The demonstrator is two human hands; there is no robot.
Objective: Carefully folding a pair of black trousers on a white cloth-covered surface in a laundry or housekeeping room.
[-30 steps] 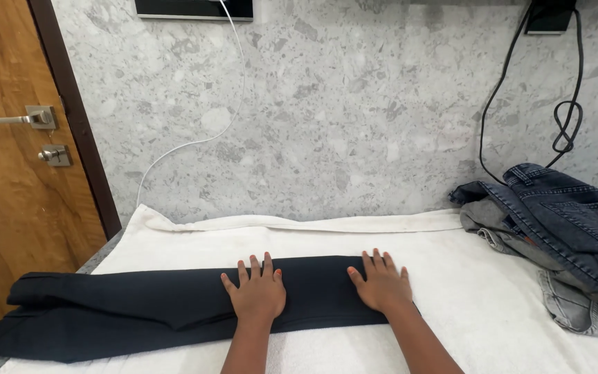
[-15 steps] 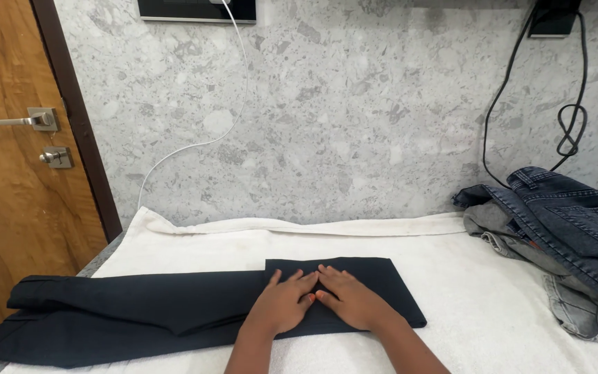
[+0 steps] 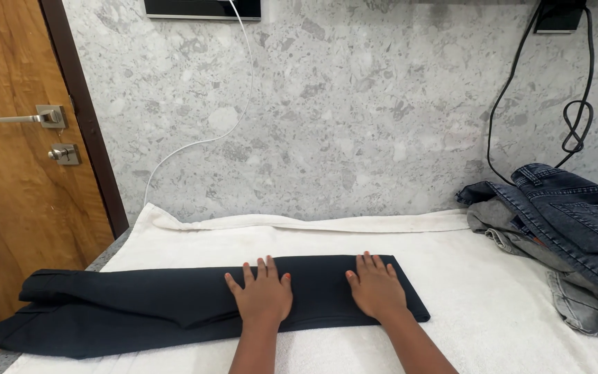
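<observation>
A speckled grey stone wall [image 3: 354,118] rose behind a work surface covered by a white towel [image 3: 479,291], with a wooden door [image 3: 15,208] off to the left of the towel. On the towel lay a pair of dark navy trousers [image 3: 140,312], folded lengthwise into a long band; its left end ran past the towel's left edge toward the door, and its right end stopped short of the towel's middle-right.

The left hand [image 3: 263,296] rested flat on the trousers, fingers spread and palm down, near the middle of the band. The right hand [image 3: 376,287] lay flat as well, fingers slightly fanned, close to the band's right end. Neither hand gripped or pinched the cloth; both pressed on top of it, with fabric showing between them and beyond them toward the wall.

Judging from this, the overhanging left end could drag the trousers toward the towel's left edge if the pressure eased, and uneven pushing might bunch the layers under the palms and set a crease. A heap of blue denim jeans [image 3: 569,221] sat at the towel's right side, well apart from the hands, under black cables [image 3: 569,125] hanging down the wall.
</observation>
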